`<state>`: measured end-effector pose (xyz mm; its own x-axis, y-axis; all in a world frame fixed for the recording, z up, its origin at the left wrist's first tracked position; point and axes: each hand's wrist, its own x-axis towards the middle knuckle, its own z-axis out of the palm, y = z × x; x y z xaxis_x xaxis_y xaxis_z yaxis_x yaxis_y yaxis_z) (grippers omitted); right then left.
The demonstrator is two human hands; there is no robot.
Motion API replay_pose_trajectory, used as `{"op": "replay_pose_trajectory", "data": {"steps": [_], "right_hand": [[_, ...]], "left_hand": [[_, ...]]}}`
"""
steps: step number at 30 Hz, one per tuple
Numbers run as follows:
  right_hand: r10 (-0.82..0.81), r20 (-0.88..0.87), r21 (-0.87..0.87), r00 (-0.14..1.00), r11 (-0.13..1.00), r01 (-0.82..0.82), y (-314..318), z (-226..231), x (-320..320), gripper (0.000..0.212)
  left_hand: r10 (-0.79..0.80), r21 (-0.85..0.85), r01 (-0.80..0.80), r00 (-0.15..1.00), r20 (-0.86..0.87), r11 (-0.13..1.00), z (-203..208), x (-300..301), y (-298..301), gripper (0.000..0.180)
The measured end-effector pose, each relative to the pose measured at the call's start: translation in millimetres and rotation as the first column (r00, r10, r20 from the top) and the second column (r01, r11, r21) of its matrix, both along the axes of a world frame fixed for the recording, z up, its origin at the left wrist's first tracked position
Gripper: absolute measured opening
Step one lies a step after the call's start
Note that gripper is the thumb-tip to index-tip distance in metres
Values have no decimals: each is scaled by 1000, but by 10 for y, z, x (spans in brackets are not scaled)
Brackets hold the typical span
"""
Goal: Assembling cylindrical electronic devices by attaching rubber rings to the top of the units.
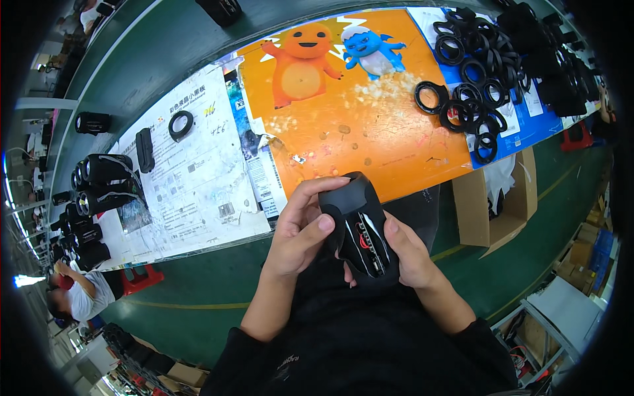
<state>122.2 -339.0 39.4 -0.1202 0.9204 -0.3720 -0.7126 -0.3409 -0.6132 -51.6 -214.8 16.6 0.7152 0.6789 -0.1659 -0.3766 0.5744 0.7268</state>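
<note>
Between my two hands is a black cylindrical housing, which looks like a portable speaker shell (345, 198), held at the near edge of the table. A long opening in its side faces up and shows a circuit board (367, 243) with a bit of red wire inside. My left hand (300, 228) wraps the upper left of the shell, thumb on its face. My right hand (411, 254) grips the lower right side, with its fingers partly hidden behind the shell.
A pile of black rings (472, 99) and black housings (558, 72) covers the table's right end. At left lie one black ring (191, 125), a dark bar-shaped part (145, 150) and several black cylinders (105, 168). An open cardboard box (472, 214) stands beyond the table's near edge. Someone sits far left.
</note>
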Motion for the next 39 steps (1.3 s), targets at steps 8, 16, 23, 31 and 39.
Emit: {"op": "replay_pose_trajectory", "data": {"steps": [8, 16, 23, 31, 39], "right_hand": [[57, -4, 5, 998, 998, -57, 8, -29, 18, 81], [115, -332, -39, 936, 990, -135, 30, -232, 5, 88], [-41, 443, 207, 896, 977, -57, 71, -255, 82, 83], [16, 107, 78, 994, 997, -25, 81, -179, -101, 65], [139, -372, 151, 918, 985, -88, 33, -255, -65, 97]], "left_hand": [[-6, 40, 6, 1000, 22, 999, -86, -39, 34, 72], [-102, -16, 102, 991, -80, 995, 26, 38, 24, 97], [86, 150, -40, 944, -319, 988, 207, 122, -36, 84], [82, -9, -85, 981, -175, 996, 184, 154, -45, 58], [-6, -211, -4, 999, -49, 977, 153, 68, -13, 58]]}}
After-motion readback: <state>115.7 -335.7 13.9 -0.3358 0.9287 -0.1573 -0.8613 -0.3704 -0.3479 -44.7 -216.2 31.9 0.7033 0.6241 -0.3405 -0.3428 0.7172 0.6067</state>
